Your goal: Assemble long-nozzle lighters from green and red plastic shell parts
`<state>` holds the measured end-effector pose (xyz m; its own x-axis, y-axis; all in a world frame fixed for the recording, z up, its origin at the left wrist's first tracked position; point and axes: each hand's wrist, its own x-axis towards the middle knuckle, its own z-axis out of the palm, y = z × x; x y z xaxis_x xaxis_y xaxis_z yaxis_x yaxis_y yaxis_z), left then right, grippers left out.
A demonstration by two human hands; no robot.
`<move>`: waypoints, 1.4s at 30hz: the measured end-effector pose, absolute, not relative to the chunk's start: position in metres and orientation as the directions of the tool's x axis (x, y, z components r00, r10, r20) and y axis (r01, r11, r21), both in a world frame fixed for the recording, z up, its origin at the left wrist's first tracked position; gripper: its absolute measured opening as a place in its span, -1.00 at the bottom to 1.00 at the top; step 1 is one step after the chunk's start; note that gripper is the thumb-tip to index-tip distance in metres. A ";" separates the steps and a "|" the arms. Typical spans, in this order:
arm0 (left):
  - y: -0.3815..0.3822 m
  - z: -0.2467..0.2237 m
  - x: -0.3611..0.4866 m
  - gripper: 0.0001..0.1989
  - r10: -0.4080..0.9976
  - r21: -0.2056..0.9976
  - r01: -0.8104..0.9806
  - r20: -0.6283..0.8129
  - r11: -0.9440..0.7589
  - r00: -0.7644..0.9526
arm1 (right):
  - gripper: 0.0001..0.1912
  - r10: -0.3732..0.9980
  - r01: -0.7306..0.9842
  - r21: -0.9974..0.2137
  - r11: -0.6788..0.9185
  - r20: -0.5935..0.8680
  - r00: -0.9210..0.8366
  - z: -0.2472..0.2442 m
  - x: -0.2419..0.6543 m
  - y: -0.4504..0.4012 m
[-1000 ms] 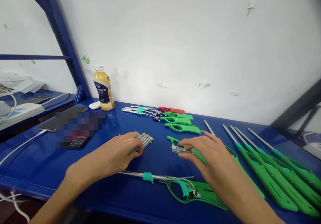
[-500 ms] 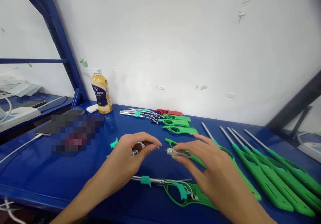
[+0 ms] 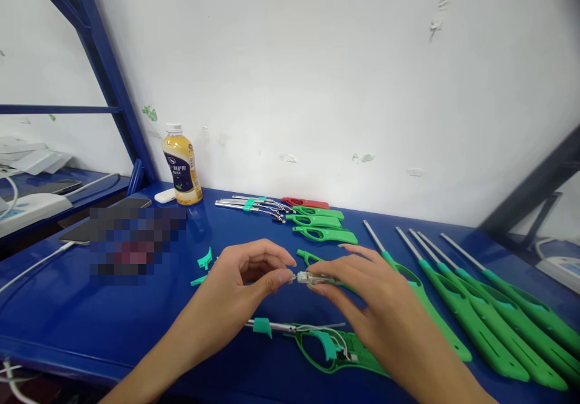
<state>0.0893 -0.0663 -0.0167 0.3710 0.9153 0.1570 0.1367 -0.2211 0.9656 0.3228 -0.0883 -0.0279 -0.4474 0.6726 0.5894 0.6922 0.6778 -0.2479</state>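
In my right hand [image 3: 362, 283] is a small clear gas tank [image 3: 310, 278] with a whitish valve end, gripped between thumb and fingers and pointing left. My left hand [image 3: 256, 277] is pinched at that valve end; whatever sits between its fingertips is too small to make out. Below both hands lies an opened green lighter shell [image 3: 312, 355] holding a metal tube [image 3: 281, 327], pale wires and a teal trigger [image 3: 326, 345]. Another green shell half [image 3: 308, 257] is partly hidden behind my right hand.
Several long-necked green lighters [image 3: 484, 325] lie on the right. Green shells [image 3: 324, 235], a red shell [image 3: 308, 203] and metal tubes with wires [image 3: 244, 205] lie at the back. Teal pieces [image 3: 205, 259], a yellow bottle [image 3: 182, 168] and a phone [image 3: 109, 214] are on the left.
My left fingertips and the valve end of the tank have come together, closing the gap between them. The tank has turned slightly level. Parts on the table lie as before.
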 end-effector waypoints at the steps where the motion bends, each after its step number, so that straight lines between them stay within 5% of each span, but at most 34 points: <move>1: -0.067 -0.017 0.089 -0.82 0.914 0.969 0.125 0.151 -0.212 0.376 | -0.81 0.677 0.694 -0.251 0.675 0.584 -0.448 -0.028 0.323 -0.089; 6: -0.068 -0.020 0.089 -0.79 0.907 0.990 0.037 0.112 -0.138 0.405 | -0.78 0.643 0.683 -0.202 0.702 0.591 -0.487 -0.030 0.323 -0.087; 13: -0.067 -0.027 0.093 -0.46 0.882 0.989 -0.150 0.075 -0.005 0.465 | -0.56 0.573 0.703 -0.042 0.710 0.616 -0.541 -0.034 0.317 -0.088; 22: -0.068 -0.029 0.092 -0.36 0.844 0.967 -0.207 -0.012 0.145 0.536 | -0.46 0.545 0.730 0.072 0.680 0.616 -0.569 -0.031 0.310 -0.093; 33: -0.069 -0.026 0.093 -0.36 0.859 0.994 -0.094 -0.001 0.057 0.512 | -0.48 0.615 0.728 -0.007 0.686 0.540 -0.574 -0.031 0.308 -0.094; 38: -0.070 -0.026 0.097 -0.65 0.875 0.995 0.039 0.066 -0.097 0.480 | -0.57 0.669 0.734 -0.088 0.674 0.495 -0.555 -0.016 0.338 -0.107; 42: -0.075 -0.042 0.115 -0.79 0.893 0.912 0.240 0.221 -0.331 0.391 | -0.72 0.807 0.834 -0.223 0.505 0.465 -0.364 -0.015 0.377 -0.120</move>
